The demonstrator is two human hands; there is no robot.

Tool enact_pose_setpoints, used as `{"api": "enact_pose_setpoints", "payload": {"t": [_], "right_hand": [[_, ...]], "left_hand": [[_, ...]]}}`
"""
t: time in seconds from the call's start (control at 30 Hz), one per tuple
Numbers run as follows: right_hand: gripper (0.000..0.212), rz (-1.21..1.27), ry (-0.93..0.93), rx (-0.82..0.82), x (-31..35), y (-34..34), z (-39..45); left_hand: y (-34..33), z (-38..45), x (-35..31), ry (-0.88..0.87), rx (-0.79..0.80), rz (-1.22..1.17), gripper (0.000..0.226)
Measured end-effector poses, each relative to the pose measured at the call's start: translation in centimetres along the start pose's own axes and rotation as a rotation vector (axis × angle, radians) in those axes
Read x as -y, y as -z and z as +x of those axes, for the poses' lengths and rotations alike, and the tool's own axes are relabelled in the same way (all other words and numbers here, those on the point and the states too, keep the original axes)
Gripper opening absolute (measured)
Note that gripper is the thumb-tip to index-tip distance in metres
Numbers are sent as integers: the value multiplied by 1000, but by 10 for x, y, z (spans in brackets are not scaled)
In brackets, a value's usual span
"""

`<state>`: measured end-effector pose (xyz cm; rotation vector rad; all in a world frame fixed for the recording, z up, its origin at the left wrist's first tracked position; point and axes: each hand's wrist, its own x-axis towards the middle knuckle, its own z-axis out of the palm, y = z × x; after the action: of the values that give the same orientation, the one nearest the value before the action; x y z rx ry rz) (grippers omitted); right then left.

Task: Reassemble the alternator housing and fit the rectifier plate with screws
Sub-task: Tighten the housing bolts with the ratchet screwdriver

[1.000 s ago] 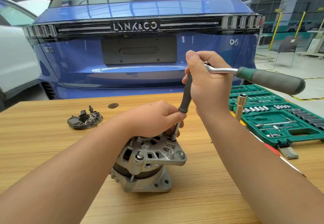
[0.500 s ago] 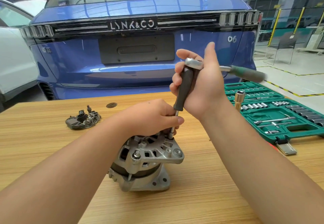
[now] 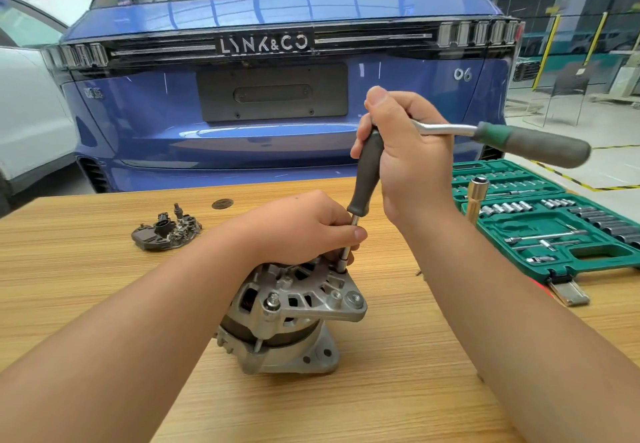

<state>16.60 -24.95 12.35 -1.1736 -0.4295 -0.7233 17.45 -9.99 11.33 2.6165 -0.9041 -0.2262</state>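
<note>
Alternator (image 3: 294,314) sits on the table under the left hand (image 3: 298,228), whose fingers pinch the driver's shaft (image 3: 349,241) at a housing bolt. Right hand (image 3: 408,162), above, grips driver handle (image 3: 367,172) and ratchet (image 3: 502,137); rectifier plate (image 3: 166,231) lies left of both.

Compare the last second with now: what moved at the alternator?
The ratchet handle swung back and forth, ending out to the right again, driven by the right hand gripping the driver's top. Unchanged: left hand pinching the shaft on the alternator; rectifier plate on the table.
</note>
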Motion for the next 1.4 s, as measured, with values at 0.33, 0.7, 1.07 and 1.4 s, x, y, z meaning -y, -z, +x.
{"api": "enact_pose_setpoints", "payload": {"t": [0.33,0.7,1.07,1.4], "right_hand": [[47,205,-380,8,2,1,2],[17,249,-322,130,-2,6,6],[16,-113,-2,-101,1,-3,-4],[21,58,-299,-80,7,-3,-4]], "left_hand": [[-2,3,3,13,-29,3,31],[-1,4,4,22,-15,-32,32],[-1,3,1,14,-11,-4,34],[-1,0,-1,32,-41,-28,32]]}}
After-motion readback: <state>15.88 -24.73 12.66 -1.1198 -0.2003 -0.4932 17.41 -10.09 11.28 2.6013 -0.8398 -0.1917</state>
